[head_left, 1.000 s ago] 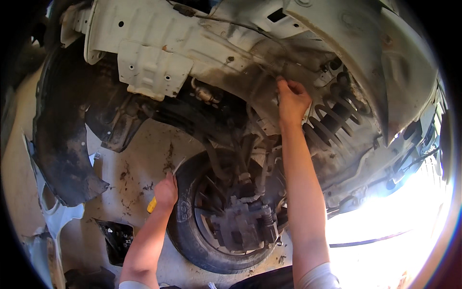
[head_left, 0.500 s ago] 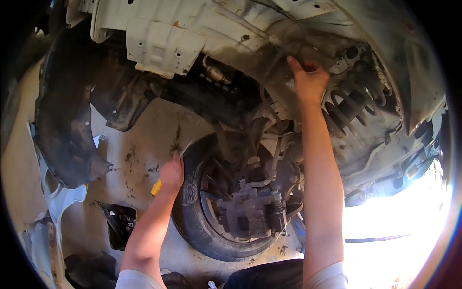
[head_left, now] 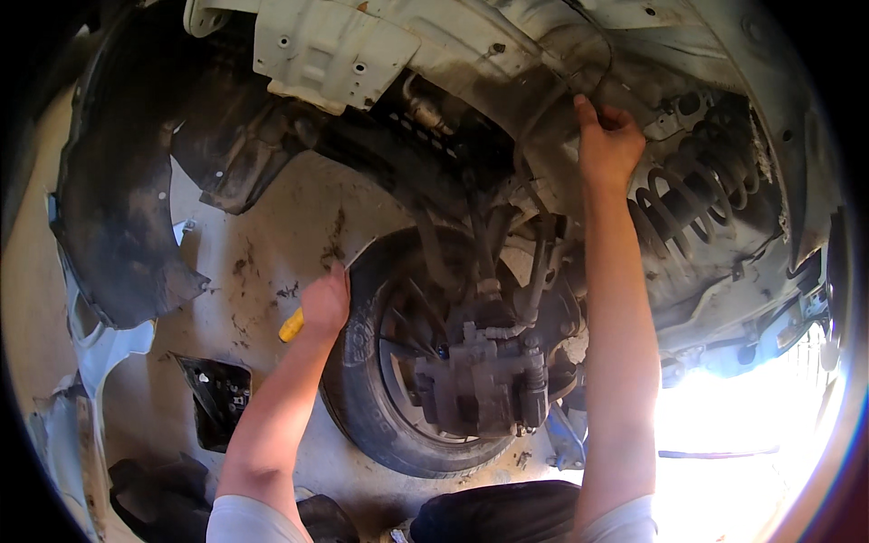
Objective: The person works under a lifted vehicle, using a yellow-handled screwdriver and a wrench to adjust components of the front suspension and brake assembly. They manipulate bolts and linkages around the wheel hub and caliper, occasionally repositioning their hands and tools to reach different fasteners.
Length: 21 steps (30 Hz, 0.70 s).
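Observation:
My left hand (head_left: 325, 301) is closed round a screwdriver with a yellow handle (head_left: 291, 325). Its thin metal shaft points up and right, over the edge of the tire (head_left: 358, 362). Up inside the wheel arch, my right hand (head_left: 611, 147) is raised with bent fingers, pinching at a thin dark cable (head_left: 609, 61) that loops along the grimy body panel. The fingertips partly hide that spot. To the right of this hand is a coil spring (head_left: 692, 204). Below and between my arms sits a brake caliper (head_left: 480, 385), in front of the wheel.
A black wheel-arch liner (head_left: 113, 208) hangs at the left. On the floor lie a black plastic tray-like part (head_left: 217, 403) and dark cloth-like material (head_left: 161, 493). A pale metal bracket (head_left: 358, 68) juts down at the top. Bright light glares at lower right.
The view has shifted slightly, so the car parts sit a little differently in the picture. My right hand stays at the wheel-arch panel; my left still holds the screwdriver by the tire.

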{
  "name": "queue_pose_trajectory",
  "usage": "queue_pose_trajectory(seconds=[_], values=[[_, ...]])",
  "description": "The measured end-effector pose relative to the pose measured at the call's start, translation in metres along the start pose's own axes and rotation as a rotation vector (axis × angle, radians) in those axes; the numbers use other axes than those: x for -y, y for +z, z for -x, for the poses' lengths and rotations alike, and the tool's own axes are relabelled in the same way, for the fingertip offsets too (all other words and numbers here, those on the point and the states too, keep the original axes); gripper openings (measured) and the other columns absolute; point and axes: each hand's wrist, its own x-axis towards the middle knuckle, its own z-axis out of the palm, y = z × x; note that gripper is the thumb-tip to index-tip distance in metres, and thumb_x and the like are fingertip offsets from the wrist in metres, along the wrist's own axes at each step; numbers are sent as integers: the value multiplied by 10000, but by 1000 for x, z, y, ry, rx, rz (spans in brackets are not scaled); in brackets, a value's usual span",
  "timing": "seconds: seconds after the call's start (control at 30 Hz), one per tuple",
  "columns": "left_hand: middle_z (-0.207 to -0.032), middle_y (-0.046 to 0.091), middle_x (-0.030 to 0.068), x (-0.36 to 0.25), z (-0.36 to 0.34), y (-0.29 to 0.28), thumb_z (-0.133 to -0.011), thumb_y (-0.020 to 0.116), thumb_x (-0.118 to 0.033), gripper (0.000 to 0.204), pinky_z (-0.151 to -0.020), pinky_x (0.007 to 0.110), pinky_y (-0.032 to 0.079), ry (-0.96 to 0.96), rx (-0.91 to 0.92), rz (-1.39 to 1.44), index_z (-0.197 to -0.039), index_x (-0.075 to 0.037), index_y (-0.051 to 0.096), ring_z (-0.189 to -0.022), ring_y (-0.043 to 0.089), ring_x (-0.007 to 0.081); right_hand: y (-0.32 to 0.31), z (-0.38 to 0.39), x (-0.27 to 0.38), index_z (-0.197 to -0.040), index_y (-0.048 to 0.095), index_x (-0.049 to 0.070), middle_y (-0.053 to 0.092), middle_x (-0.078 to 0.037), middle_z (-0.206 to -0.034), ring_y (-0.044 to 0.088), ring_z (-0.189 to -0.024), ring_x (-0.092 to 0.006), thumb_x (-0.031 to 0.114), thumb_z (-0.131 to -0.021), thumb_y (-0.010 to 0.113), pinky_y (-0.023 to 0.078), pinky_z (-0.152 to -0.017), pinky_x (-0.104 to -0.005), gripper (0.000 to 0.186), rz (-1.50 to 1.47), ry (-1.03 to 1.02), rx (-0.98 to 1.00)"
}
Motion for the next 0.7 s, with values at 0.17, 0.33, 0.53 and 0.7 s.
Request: queue_pose_trajectory(seconds=[0.17,0.33,0.53,0.7], values=[[-735,680,173,1,-4,-8,-1002,462,-273,224,-608,494,533,-22,26,-22,-939,-71,533,-706,677,378,-38,53,13,-1417,417,-89,594,-288,-1259,593,-1180,-261,270,-829,754,487,-917,-318,767,-64,0,369],[-761,682,167,3,7,-5,-995,465,-262,208,-613,492,532,-33,48,26,-929,-72,521,-720,676,375,-125,159,43,-1462,363,-52,477,-221,-1441,497,-1307,-310,313,-850,718,432,-1019,-417,796,-116,18,597],[-804,673,179,-4,0,-8,-982,495,-230,175,-630,485,535,1,10,76,-927,-65,517,-739,675,367,-175,230,12,-1347,498,-85,511,-289,-1364,539,-1223,-412,568,-897,524,415,-1037,-453,793,103,-308,669],[-759,647,202,-5,-8,-2,-975,520,-249,211,-619,500,513,20,-59,126,-925,-44,528,-710,647,397,-168,243,-1,-1162,605,-110,600,-335,-1170,605,-1058,-442,594,-945,399,476,-938,-485,765,2,-413,567]])
